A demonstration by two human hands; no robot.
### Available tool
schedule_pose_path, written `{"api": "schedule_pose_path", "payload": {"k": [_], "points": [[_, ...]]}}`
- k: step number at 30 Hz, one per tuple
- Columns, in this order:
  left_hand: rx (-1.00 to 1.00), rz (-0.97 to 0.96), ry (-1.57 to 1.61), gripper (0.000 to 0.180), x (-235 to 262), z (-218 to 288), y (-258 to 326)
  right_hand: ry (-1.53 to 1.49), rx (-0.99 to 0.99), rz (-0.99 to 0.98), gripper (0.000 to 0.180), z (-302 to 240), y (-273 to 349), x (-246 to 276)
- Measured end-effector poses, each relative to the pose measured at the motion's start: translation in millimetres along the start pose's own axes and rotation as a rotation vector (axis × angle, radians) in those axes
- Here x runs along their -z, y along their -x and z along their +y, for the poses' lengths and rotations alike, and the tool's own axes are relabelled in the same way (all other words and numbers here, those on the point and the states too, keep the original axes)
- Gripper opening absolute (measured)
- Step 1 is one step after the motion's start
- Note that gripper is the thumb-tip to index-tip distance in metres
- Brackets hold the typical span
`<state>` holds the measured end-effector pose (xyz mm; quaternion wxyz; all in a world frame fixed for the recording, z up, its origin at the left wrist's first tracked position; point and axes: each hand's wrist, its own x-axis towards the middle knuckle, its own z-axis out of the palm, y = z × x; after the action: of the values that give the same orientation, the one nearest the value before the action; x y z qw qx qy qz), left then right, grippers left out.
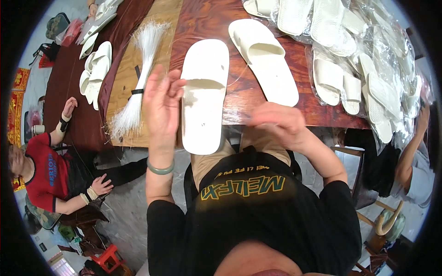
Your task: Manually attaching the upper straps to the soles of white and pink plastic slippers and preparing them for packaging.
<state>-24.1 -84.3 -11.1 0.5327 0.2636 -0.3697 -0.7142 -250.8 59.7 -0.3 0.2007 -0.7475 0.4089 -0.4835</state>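
Observation:
A white slipper (204,124) lies sole-down in front of me, its near end over the table edge. My left hand (161,103) is beside its left edge, palm turned up, fingers loosely curled and apart, with nothing visible in it. To the right a second white slipper (262,60) lies at a slant on the table. My right hand (281,124) hovers at the table edge below it, its fingers pinched together and slightly blurred; what they hold, if anything, I cannot make out. A thin clear strand (241,76) arcs between the two slippers.
A bundle of thin white strands (145,64) with a black band lies left. White slippers in clear bags (331,78) crowd the right; more loose slippers (97,69) lie far left. A person in red (53,165) sits left; another person's arm (414,142) shows right.

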Motion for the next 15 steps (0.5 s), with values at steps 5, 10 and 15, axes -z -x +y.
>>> {"api": "schedule_pose_path", "payload": {"k": [5, 10, 15], "points": [[-0.265, 0.081, -1.838, 0.028, 31.8, 32.6, 14.3, -0.673, -0.599, 0.181, 0.014, -2.2, 20.2, 21.7], [-0.571, -0.285, -1.195, 0.019, -27.6, 39.9, 78.6, -0.977, -0.770, -0.082, 0.017, -20.2, -10.7, 9.4], [-0.135, -0.669, -1.008, 0.018, -33.5, 40.4, 114.3, -1.042, -0.566, 0.266, 0.019, -21.8, -8.8, 6.2]]}}
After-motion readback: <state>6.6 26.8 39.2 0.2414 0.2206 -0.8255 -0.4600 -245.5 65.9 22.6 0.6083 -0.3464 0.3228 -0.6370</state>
